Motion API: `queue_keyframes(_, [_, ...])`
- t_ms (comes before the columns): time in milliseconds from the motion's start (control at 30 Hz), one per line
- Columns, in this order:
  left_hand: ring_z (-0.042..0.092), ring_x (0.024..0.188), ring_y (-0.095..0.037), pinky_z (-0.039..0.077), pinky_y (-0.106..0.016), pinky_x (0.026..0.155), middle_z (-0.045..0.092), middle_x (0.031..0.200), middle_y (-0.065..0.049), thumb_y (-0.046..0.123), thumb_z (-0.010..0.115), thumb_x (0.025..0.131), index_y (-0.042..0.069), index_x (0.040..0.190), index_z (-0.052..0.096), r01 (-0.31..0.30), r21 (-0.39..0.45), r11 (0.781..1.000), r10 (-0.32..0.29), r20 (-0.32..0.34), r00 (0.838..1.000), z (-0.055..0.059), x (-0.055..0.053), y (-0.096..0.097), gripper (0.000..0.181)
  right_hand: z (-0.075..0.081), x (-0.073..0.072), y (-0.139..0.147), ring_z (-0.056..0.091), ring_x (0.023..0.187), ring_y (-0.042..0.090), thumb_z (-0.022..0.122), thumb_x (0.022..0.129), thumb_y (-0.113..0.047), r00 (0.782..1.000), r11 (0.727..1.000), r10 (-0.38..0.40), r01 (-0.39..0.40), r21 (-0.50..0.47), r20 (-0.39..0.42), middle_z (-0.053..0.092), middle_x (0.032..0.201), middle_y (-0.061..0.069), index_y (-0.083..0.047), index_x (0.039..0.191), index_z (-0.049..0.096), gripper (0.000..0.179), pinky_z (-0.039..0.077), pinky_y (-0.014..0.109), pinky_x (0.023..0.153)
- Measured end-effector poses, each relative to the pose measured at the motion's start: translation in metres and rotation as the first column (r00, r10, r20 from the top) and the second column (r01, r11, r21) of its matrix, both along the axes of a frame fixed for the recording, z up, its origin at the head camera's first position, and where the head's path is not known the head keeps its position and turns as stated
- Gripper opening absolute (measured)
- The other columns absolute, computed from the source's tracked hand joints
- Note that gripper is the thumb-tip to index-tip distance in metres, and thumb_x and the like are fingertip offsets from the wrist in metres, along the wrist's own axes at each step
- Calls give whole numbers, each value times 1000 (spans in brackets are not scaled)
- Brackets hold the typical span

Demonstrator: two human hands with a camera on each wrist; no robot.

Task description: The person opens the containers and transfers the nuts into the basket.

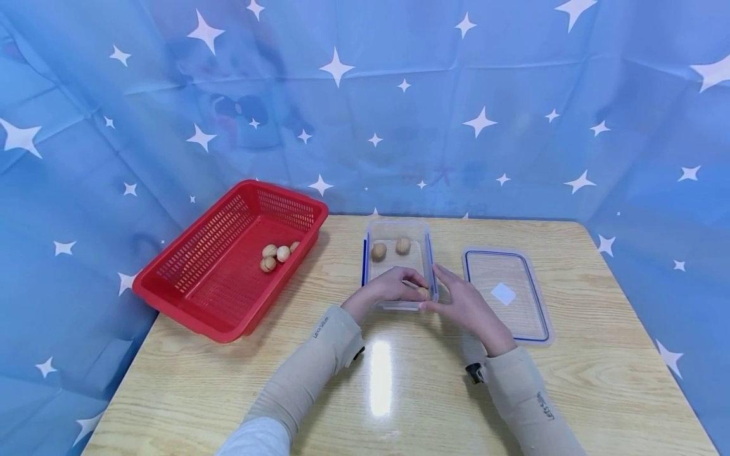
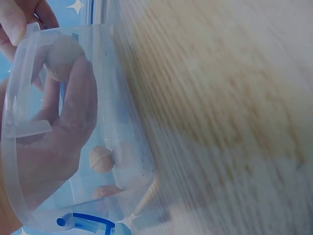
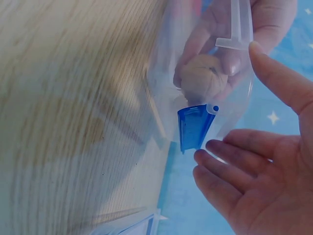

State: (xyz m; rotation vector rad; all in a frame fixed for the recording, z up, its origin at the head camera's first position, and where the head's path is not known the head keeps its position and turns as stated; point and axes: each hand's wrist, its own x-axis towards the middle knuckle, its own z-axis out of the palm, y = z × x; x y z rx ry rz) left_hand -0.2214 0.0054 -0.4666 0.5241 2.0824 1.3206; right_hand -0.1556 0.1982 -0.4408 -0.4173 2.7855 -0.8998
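A clear plastic box (image 1: 406,304) with blue clips stands open on the table. Inside its near right corner, my left hand (image 1: 393,285) pinches a walnut (image 3: 203,78), seen through the box wall in both wrist views. Two more walnuts, a left one (image 1: 379,251) and a right one (image 1: 403,246), lie towards the far end of the box. My right hand (image 1: 464,303) is at the near right corner, fingers extended along the outside. In the right wrist view its thumb touches the rim beside a blue clip (image 3: 194,127).
To the left sits a red plastic basket (image 1: 219,301) with several walnuts (image 1: 268,263) in it. The box's clear lid (image 1: 527,326), with a blue seal and a white label, lies flat on the right. A blue starred curtain (image 1: 365,126) hangs behind the wooden table (image 1: 599,380).
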Motion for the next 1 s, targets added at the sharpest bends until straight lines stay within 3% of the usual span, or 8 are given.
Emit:
queue_keyframes(233, [61,96,-11,53,-23,82,66,116,-7,14,69,92,6,118,66,-63,55,997,61,38,997,3,2,1,27,2,1,1,29,145,48,72,91,-38,1000,1000,-1,1,8,-12,27,160,27,1,156,25,89,33,64,113])
queue_keyframes(567, [63,102,-12,54,-25,85,66,122,-7,15,70,93,9,118,66,-130,101,986,131,-1,991,2,2,1,26,3,1,2,28,146,48,72,91,-39,1000,1000,2,-2,3,2,25,161,26,1,156,24,90,33,65,113])
queue_keyframes(733, [63,111,-18,55,-29,89,64,127,-7,19,70,93,11,121,65,-188,160,969,189,12,982,5,3,-2,30,3,0,2,27,146,48,71,91,-41,1000,1000,2,-2,3,9,24,162,25,0,157,23,92,32,64,114])
queue_keyframes(1000, [62,120,-22,54,-37,102,62,132,-8,18,70,93,10,128,61,-255,294,921,237,96,967,4,-1,-9,37,0,0,1,28,147,47,71,90,-44,1000,1000,5,-5,-7,4,26,162,25,1,156,24,92,30,63,116])
